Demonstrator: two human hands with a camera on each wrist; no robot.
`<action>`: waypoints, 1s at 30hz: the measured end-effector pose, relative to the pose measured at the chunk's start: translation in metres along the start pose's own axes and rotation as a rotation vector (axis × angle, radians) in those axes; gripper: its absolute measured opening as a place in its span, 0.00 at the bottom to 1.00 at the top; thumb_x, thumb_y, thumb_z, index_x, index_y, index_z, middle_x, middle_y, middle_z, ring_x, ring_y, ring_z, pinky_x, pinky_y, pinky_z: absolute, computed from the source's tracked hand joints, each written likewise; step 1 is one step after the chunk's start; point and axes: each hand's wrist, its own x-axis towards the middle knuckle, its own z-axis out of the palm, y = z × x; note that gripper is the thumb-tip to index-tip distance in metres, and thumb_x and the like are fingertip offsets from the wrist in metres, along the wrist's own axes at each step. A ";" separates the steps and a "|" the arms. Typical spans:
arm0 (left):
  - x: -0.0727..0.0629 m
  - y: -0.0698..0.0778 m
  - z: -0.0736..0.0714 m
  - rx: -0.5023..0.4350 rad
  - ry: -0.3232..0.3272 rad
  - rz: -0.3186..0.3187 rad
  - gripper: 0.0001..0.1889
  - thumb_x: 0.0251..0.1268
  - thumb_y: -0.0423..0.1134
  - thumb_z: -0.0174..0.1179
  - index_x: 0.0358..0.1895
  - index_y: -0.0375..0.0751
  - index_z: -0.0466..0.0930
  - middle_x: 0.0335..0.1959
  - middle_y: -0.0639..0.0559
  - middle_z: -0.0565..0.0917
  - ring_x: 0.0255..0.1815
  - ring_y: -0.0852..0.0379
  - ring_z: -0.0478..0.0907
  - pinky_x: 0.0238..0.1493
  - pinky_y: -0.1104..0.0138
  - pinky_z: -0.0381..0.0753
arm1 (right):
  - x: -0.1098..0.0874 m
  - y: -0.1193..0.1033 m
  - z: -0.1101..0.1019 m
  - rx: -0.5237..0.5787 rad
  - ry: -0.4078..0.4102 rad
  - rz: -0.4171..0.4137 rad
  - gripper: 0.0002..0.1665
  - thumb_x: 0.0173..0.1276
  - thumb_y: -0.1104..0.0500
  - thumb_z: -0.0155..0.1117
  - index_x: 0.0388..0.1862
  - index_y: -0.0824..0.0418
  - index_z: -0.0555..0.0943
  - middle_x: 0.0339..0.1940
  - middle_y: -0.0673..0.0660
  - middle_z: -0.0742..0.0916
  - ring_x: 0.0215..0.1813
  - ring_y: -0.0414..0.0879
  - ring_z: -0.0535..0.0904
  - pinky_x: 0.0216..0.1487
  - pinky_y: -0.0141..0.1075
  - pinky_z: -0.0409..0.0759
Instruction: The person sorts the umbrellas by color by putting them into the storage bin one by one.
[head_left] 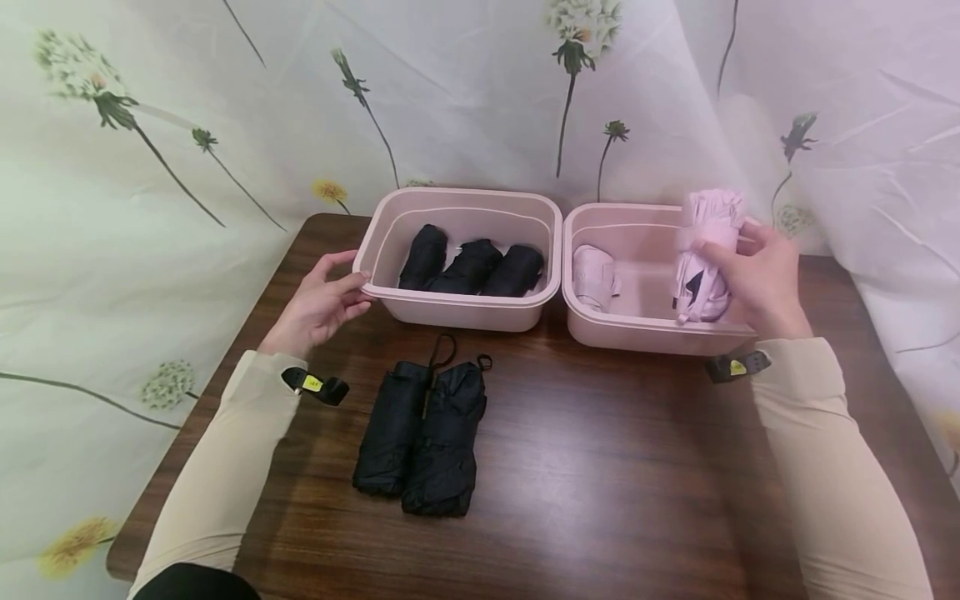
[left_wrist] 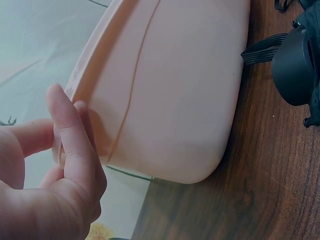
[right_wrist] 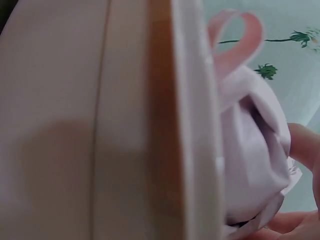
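My left hand [head_left: 318, 307] pinches the left rim of a pink plastic bin [head_left: 465, 313], thumb and fingers on either side of the edge in the left wrist view. Three black folded umbrellas [head_left: 513, 271] lie inside that bin. Over the right part of a second pink bin [head_left: 637, 332], my right hand [head_left: 768, 279] grips a pink folded umbrella [head_left: 712, 217], held upright. Its pink strap loop [right_wrist: 250, 32] shows in the right wrist view, where the bin wall covers part of it. Another pink umbrella [head_left: 594, 279] rests at the left inside the second bin.
Two black folded umbrellas [head_left: 390, 429] with wrist loops lie side by side on the dark wooden table [head_left: 600, 467], in front of the left bin. The bins stand next to each other at the back, against a dandelion-print cloth [head_left: 465, 100].
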 end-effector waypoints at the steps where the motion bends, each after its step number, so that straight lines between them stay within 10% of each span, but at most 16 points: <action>1: 0.000 0.000 0.000 -0.001 0.003 0.000 0.31 0.67 0.39 0.60 0.69 0.56 0.56 0.54 0.43 0.67 0.32 0.60 0.82 0.35 0.73 0.85 | 0.001 0.001 0.000 -0.007 -0.003 0.011 0.46 0.61 0.45 0.69 0.72 0.64 0.64 0.40 0.43 0.79 0.31 0.26 0.79 0.33 0.22 0.82; 7: 0.002 0.000 0.003 -0.020 0.003 0.009 0.28 0.69 0.36 0.57 0.68 0.55 0.57 0.51 0.42 0.69 0.30 0.60 0.82 0.31 0.74 0.84 | 0.001 0.006 0.001 -0.056 -0.016 0.049 0.44 0.63 0.43 0.66 0.73 0.58 0.63 0.50 0.52 0.78 0.36 0.30 0.79 0.36 0.24 0.82; 14: 0.001 0.000 0.001 -0.015 -0.002 0.012 0.28 0.70 0.36 0.57 0.68 0.55 0.56 0.51 0.41 0.68 0.29 0.61 0.82 0.31 0.74 0.84 | -0.005 0.001 -0.001 -0.236 0.069 -0.011 0.40 0.68 0.49 0.56 0.73 0.67 0.61 0.69 0.68 0.72 0.67 0.59 0.71 0.68 0.48 0.70; 30: 0.000 0.000 0.001 -0.002 0.000 0.000 0.30 0.69 0.37 0.57 0.70 0.55 0.55 0.53 0.42 0.68 0.30 0.60 0.82 0.34 0.74 0.84 | -0.030 -0.025 0.003 -0.214 0.082 -0.106 0.39 0.68 0.46 0.58 0.72 0.62 0.63 0.69 0.62 0.74 0.66 0.57 0.74 0.66 0.49 0.73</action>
